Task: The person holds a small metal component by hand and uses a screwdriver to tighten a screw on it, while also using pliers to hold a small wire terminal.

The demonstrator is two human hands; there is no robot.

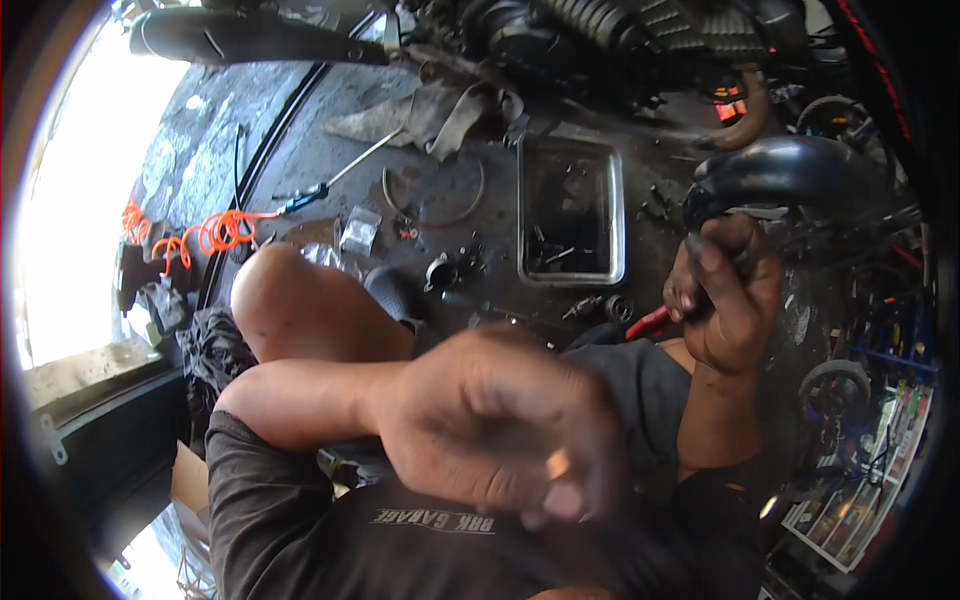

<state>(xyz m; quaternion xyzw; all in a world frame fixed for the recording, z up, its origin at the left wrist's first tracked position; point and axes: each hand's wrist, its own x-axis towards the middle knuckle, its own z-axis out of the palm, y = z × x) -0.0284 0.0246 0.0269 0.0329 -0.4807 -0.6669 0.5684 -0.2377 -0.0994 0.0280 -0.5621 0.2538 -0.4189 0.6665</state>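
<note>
My left hand [490, 420] is raised close in front of my chest, its fingers curled and partly blurred. A small orange-tan piece [558, 463] shows between its fingertips; its kind is too blurred to tell. Off to the right, my right hand [735, 290] is held up palm inward with grease-darkened fingers bent together. What those fingers pinch, if anything, is lost in the dark. Beyond the right hand lies a rounded black glossy part [795, 170]. A red handle [648, 323] shows near my right knee, below that hand.
A metal tray [619, 215] with small parts stands on the dark floor ahead. Left of it lie a curved hose [481, 190], a plastic bag [360, 230] and an air blow gun [305, 199] on a coiled orange hose [225, 232]. A motorcycle engine [530, 45] fills the far side.
</note>
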